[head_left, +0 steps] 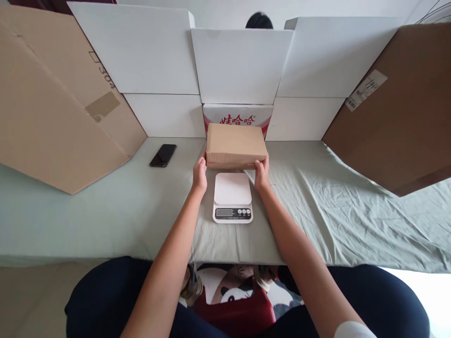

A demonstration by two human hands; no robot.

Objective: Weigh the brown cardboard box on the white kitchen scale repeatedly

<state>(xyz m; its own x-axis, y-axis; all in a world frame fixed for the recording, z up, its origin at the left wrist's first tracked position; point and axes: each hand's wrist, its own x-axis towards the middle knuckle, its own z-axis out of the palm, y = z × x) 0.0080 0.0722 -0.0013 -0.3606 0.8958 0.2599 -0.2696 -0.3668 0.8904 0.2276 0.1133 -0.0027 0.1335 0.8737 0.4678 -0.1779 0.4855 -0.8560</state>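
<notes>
A brown cardboard box (237,143) is held between my two hands, just beyond a white kitchen scale (233,190). My left hand (200,176) grips the box at its left end, thumb on the near side. At the right end, my right hand (262,174) holds the near corner, with its other fingers hidden behind the box. The scale's platform carries nothing, and its dark panel with a display and buttons faces me. Whether the box touches the cloth behind the scale, I cannot tell.
A black phone (163,155) lies on the green-grey cloth (303,206) to the left. White boxes (239,65) form a wall at the back. Large cardboard panels stand at left (70,103) and right (394,117). The top of a person's head (260,20) shows behind the wall.
</notes>
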